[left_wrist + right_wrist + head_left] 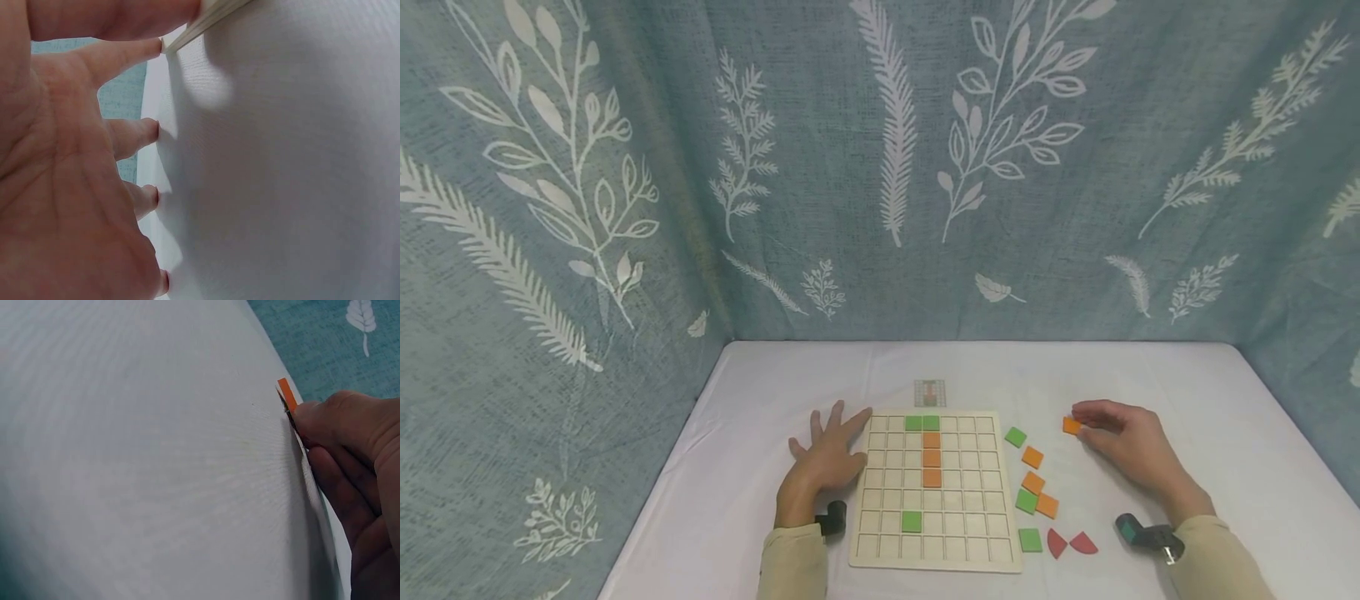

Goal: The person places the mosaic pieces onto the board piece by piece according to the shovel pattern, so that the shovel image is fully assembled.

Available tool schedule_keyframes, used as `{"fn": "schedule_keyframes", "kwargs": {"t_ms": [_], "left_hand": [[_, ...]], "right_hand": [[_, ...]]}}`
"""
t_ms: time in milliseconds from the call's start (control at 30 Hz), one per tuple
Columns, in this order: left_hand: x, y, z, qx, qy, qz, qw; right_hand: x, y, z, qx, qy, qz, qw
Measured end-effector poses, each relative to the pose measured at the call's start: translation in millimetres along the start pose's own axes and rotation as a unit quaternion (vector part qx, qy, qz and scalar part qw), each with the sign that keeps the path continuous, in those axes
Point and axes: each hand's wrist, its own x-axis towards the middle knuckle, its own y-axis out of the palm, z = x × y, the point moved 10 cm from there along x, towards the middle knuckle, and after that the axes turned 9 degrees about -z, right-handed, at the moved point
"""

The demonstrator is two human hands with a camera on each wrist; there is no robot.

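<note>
A pale wooden grid board [891,500] lies on the white table. On it sit two green square tiles [922,423] in the top row, three orange square tiles [932,458] in a column below, and one green tile [912,522] nearer the front. My left hand [827,458] spreads its fingers at the board's left edge, with thumb and forefinger touching it and other fingertips on the cloth. To the right of the board, my right hand [1131,437] pinches an orange square tile [1071,426] between thumb and fingers, at the table surface; the right wrist view shows this tile [287,394] edge-on.
Several loose green and orange tiles [1032,457] lie along the board's right side. Two red quarter-circle pieces [1082,542] are near the front right. A small pattern card [930,393] lies behind the board. Blue-green leaf-print curtains [850,283] stand around the table.
</note>
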Motion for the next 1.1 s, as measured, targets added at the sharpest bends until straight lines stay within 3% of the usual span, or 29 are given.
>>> {"fn": "schedule_keyframes", "kwargs": {"t_ms": [333, 633, 1100], "left_hand": [[0.2, 1.1, -0.6, 0.000, 0.000, 0.003, 1.0000], [-0.7, -0.3, -0.7, 0.000, -0.002, 0.005, 1.0000], [-0.2, -0.1, 0.0, 0.003, -0.004, 0.004, 1.0000]], "right_hand": [[-6.1, -5, 12, -0.004, 0.004, -0.015, 0.9999], [-18.6, -9, 50, 0.033, -0.007, -0.018, 0.9993], [-38.0, 4, 98, 0.079, -0.037, -0.019, 0.9960]]}}
